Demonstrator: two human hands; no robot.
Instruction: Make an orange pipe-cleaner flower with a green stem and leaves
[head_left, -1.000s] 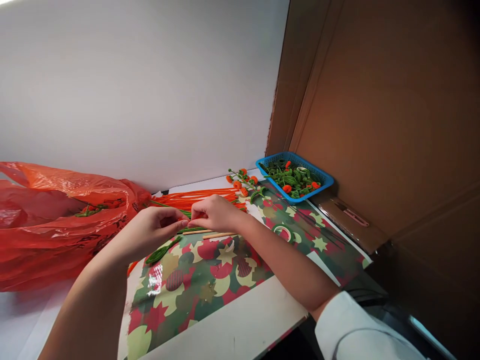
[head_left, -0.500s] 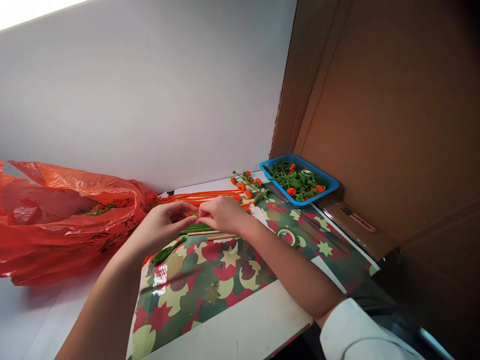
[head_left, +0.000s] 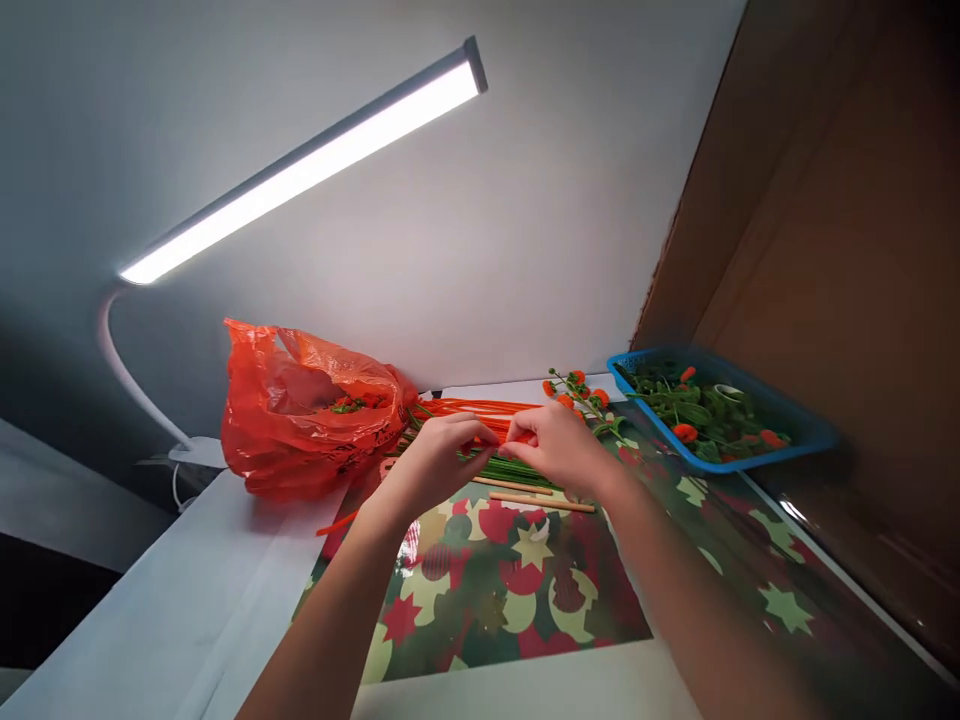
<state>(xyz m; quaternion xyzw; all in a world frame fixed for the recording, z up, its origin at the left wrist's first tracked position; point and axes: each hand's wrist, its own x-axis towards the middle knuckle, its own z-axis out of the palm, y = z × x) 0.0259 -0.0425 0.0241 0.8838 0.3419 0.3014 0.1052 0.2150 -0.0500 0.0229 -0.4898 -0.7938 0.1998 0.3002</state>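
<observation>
Two narrow pinches show on my feed: the bare left hand and bare right hand nearly meet at the fingertips, and I cannot tell what they hold. Thin fuzzy orange stems lie just behind both hands; thin green stems lie below the fingertips, with slender pale wooden sticks nearer me.

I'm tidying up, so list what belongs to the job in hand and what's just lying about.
Probably the job's:
Long thin orange stems, nearest the left hand and right hand
Thin green stems
Spray of round orange flowers
Blue plastic basket of greenery
Crumpled red plastic bag with greenery inside

Seemingly just lying about:
Slim pale wooden sticks
Lit white bar lamp
</observation>
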